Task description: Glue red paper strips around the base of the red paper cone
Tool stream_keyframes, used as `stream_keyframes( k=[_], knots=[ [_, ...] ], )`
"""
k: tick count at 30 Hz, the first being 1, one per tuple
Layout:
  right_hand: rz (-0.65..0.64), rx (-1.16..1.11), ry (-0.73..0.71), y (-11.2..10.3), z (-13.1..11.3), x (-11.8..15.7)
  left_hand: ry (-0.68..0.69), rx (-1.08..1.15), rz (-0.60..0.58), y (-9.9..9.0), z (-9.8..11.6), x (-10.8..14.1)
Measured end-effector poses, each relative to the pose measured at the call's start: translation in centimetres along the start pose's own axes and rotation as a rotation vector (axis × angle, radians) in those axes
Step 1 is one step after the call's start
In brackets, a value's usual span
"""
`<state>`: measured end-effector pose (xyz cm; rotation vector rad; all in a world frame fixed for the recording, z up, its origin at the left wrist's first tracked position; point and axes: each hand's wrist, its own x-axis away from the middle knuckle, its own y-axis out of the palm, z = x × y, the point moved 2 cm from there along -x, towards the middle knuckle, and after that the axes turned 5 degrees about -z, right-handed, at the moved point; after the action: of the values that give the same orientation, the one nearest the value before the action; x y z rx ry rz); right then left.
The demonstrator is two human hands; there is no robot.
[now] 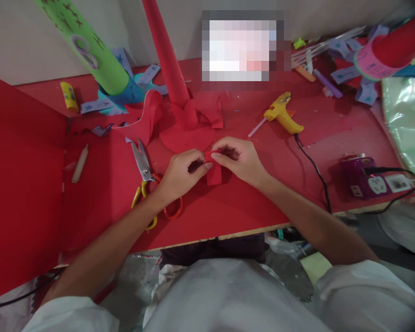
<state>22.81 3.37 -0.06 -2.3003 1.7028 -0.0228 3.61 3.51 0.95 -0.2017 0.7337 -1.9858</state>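
A small red paper strip (214,176) is pinched between both hands near the table's middle, its lower end hanging toward me. My left hand (186,171) holds its left side with thumb and fingers closed. On the other side, my right hand (240,159) grips the strip's upper edge, fingertips almost touching the left ones. Just beyond the hands stands a red paper cone (169,60) on a round red base (185,138), with curled red paper pieces (148,117) around it. Scissors with yellow handles (142,163) and a red-handled pair (174,214) lie by my left forearm.
A yellow glue gun (283,113) lies right of centre, its cord running to the table edge. A purple power socket (359,177) sits at right. Green (97,55) and red (401,46) paper tubes stand behind. A glue stick (69,97) and white tube (80,164) are at left.
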Motion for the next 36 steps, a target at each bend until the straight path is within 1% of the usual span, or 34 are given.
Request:
stream_keyframes(
  k=[6,11,14,19,22,32,36],
  knots=[
    [-0.001,0.026,-0.002,-0.11,-0.1,-0.05,0.005,-0.036,0.003,-0.01,0.09,0.08],
    [0.028,0.008,-0.004,-0.28,0.36,-0.14,0.023,-0.041,0.047,-0.14,0.1,0.17],
    [0.047,0.034,-0.02,-0.36,0.34,-0.08,0.014,-0.046,0.063,-0.2,0.1,0.19],
    [-0.004,0.127,-0.052,-0.01,-0.03,0.15,0.023,-0.021,0.11,-0.43,0.29,0.24],
    [-0.031,0.158,-0.091,0.26,-0.17,0.21,0.023,-0.019,0.108,-0.51,0.45,0.29],
    [-0.019,0.156,-0.135,0.2,-0.3,0.19,0.056,-0.039,0.12,-0.51,0.62,0.36],
    [0.01,0.136,-0.131,0.12,-0.21,0.18,0.048,-0.028,0.132,-0.52,0.59,0.35]
  ],
)
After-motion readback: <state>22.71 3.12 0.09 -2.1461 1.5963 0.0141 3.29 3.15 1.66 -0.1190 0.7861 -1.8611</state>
